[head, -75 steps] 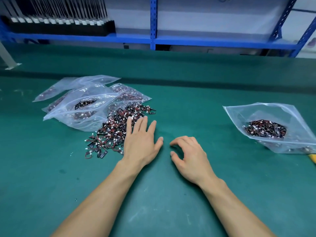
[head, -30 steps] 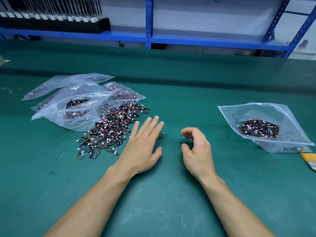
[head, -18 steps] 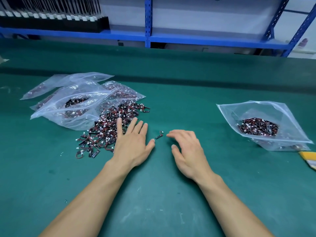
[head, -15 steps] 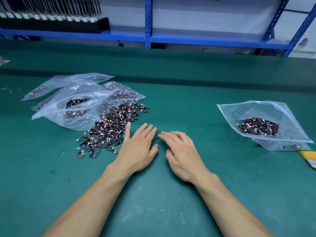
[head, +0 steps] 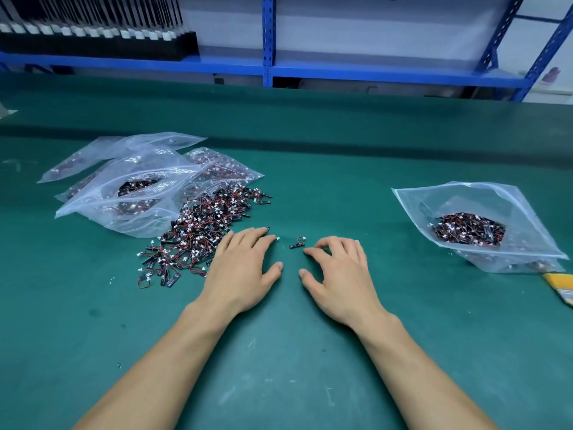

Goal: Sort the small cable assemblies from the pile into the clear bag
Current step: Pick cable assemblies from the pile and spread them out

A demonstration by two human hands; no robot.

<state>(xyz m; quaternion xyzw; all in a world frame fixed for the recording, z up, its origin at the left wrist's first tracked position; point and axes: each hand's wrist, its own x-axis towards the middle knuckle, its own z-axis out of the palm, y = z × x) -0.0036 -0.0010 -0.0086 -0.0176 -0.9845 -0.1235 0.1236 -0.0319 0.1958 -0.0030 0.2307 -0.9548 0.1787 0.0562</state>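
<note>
- left hand (head: 245, 268): flat on the green mat (head: 279, 352), fingers straight, gripping nothing. Fingertips touch the right edge of the pile (head: 204, 231).
- right hand (head: 338, 274): right of the pile and clear of it. Fingers arched, tips on the mat, nothing held.
- one loose cable assembly (head: 297, 242): on the mat right of the pile, between the two sets of fingertips, just beside the right index finger.
- handling, my read: very light, with thin floppy wires, a stiff black body and a small white connector. Pinch the body with thumb and index, not the wire. Loops likely snag neighbours, so pick singles off the edge.
- pile is big, so the sort looks far from done.
- clear bag (head: 496, 206): well right of the pile, lying on the mat with a small heap of assemblies inside.
- stack of filled bags (head: 139, 187): behind-left of the pile, touching it.
- blue shelf (head: 341, 69): far behind.
</note>
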